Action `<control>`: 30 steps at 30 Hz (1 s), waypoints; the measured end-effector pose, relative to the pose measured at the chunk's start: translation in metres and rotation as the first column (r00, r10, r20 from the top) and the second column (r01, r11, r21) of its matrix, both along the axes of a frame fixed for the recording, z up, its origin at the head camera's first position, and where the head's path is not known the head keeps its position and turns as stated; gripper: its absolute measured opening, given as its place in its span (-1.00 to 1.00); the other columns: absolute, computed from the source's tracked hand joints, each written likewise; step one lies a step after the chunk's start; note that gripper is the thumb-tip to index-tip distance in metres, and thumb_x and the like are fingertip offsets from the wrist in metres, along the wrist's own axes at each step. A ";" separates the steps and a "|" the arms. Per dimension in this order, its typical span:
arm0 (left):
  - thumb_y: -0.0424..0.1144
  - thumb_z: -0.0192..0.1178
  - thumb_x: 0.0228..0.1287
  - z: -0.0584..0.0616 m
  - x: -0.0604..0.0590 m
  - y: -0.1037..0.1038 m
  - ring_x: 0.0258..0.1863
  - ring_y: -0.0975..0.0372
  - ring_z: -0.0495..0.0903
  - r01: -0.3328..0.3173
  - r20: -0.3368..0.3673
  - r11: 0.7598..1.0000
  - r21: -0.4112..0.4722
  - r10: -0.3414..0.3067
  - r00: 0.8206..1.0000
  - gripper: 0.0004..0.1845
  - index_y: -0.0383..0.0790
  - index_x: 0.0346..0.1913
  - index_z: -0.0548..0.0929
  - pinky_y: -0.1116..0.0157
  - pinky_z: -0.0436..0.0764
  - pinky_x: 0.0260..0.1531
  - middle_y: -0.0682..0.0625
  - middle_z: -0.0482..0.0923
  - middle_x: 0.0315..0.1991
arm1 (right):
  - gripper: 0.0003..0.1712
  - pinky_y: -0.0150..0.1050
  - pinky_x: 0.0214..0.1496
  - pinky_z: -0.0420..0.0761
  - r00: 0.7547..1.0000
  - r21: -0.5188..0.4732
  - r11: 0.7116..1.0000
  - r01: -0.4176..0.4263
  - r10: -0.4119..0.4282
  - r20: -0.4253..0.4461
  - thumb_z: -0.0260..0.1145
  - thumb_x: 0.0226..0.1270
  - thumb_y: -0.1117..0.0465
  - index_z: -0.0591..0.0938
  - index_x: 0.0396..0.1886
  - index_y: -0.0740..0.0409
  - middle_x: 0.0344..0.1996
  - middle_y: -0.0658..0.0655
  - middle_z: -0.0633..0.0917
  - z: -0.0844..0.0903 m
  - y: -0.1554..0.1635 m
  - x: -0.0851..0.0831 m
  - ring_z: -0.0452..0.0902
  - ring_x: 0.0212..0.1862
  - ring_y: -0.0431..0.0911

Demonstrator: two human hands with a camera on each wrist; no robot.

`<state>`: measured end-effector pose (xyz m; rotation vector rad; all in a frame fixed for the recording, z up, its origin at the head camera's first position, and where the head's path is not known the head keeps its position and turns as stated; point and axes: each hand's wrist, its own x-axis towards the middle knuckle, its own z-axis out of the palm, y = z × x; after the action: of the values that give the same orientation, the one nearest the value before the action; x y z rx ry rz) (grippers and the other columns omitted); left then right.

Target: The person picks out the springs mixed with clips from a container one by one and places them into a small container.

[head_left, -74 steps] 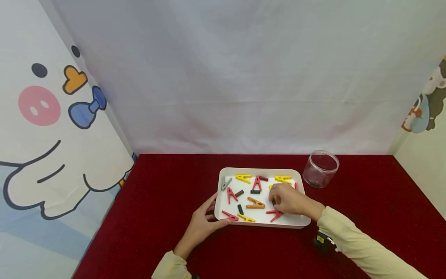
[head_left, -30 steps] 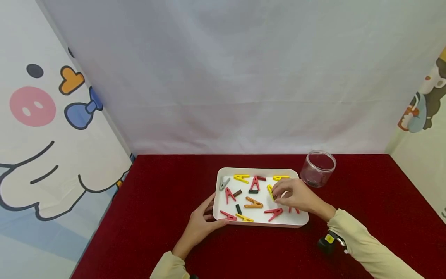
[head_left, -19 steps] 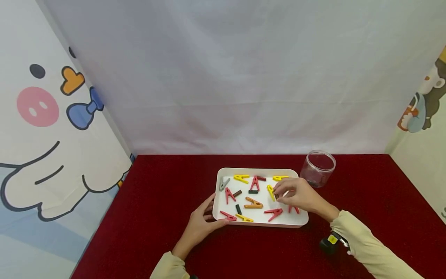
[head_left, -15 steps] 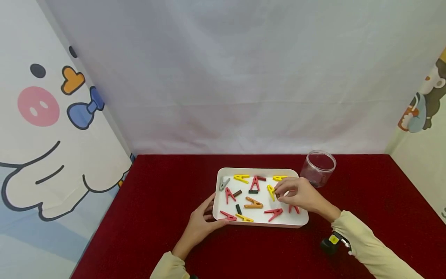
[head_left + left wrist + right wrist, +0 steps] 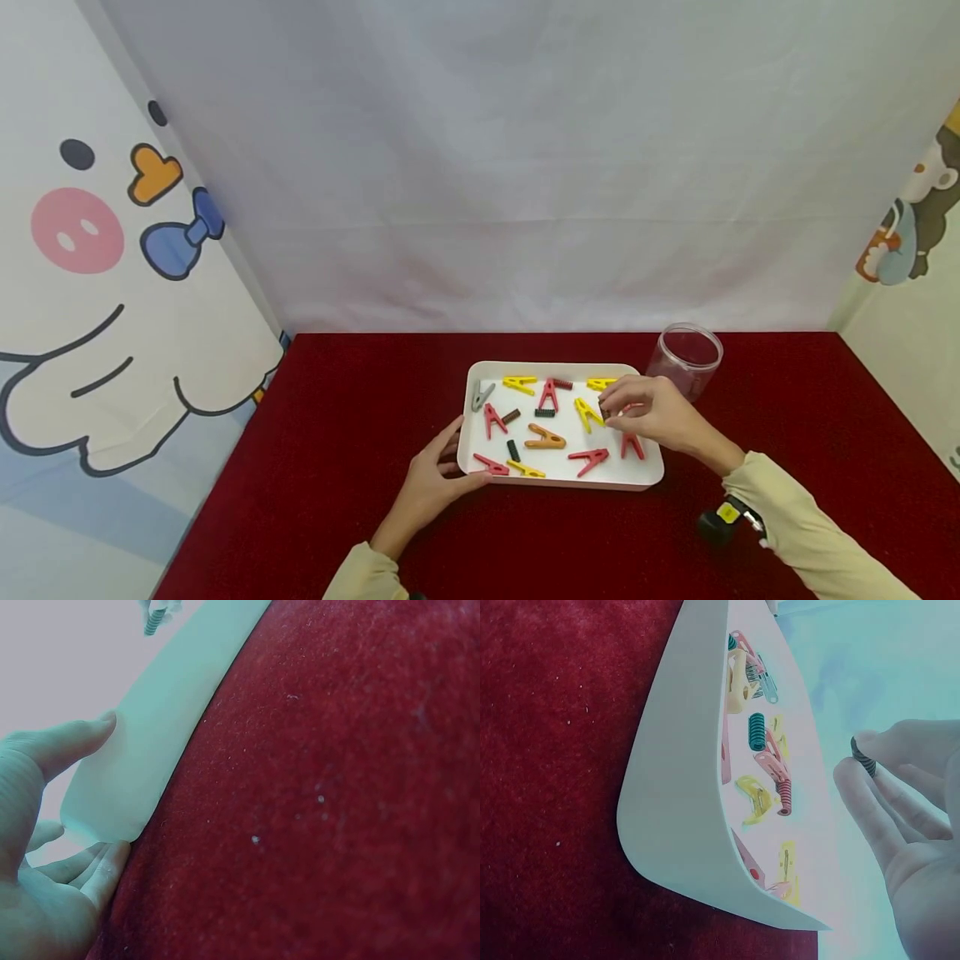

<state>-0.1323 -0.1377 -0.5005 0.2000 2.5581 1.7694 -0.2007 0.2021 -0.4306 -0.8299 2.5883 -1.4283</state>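
Note:
A white tray (image 5: 561,479) on the red table holds several red, yellow, orange and grey clips and small dark springs. My right hand (image 5: 648,412) hovers over the tray's right part and pinches a small dark spring (image 5: 863,756) between thumb and fingertips. In the right wrist view the tray wall (image 5: 679,795) stands to the left of that hand (image 5: 900,825). My left hand (image 5: 435,475) grips the tray's front left corner, thumb on the rim; the left wrist view shows this hand (image 5: 45,847) around the tray corner (image 5: 112,802).
A clear round jar (image 5: 686,360) stands just right of the tray's far corner, something dark at its bottom. A small black and yellow device (image 5: 723,517) sits at my right wrist. White cloth walls close off the back and sides. Red tabletop (image 5: 345,400) lies left of the tray.
My right hand has lifted from the tray's front right and moved up and to the right toward the jar, with the spring pinched. The left hand has stayed on the tray corner.

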 end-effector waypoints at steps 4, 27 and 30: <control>-0.08 0.51 -0.09 -0.002 -0.001 0.000 0.14 0.12 0.43 0.001 -0.005 1.000 0.002 -0.001 1.000 -0.01 -0.07 0.44 0.22 0.23 0.55 -0.06 -0.11 0.43 0.18 | -0.84 -0.18 -0.16 0.64 1.000 -0.017 1.000 -0.003 0.003 0.000 0.45 0.04 0.43 0.72 -0.31 0.29 -0.17 0.22 0.66 0.003 0.002 0.002 0.54 -0.08 -0.06; -0.10 0.51 -0.08 -0.004 -0.002 -0.001 0.12 0.12 0.45 0.005 -0.012 1.000 0.011 -0.004 1.000 -0.03 -0.04 0.43 0.23 0.30 0.56 -0.08 -0.12 0.46 0.16 | -0.82 -0.32 -0.21 0.64 0.999 -0.097 0.995 0.018 -0.021 -0.032 0.48 0.05 0.34 0.74 -0.29 0.20 -0.18 0.17 0.66 0.000 0.018 -0.005 0.56 -0.14 -0.17; -0.10 0.51 -0.09 -0.004 -0.002 -0.001 0.13 0.12 0.45 0.005 -0.011 1.000 0.013 -0.004 1.000 -0.03 -0.03 0.43 0.24 0.30 0.56 -0.09 -0.11 0.46 0.16 | -0.81 -0.33 -0.23 0.64 0.999 -0.109 0.994 0.013 -0.017 -0.037 0.47 0.05 0.36 0.73 -0.29 0.27 -0.17 0.20 0.65 0.000 0.020 -0.005 0.57 -0.15 -0.14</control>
<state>-0.1342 -0.1391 -0.5044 0.2162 2.5518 1.7893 -0.2061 0.2221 -0.4308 -0.8595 2.5689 -1.5857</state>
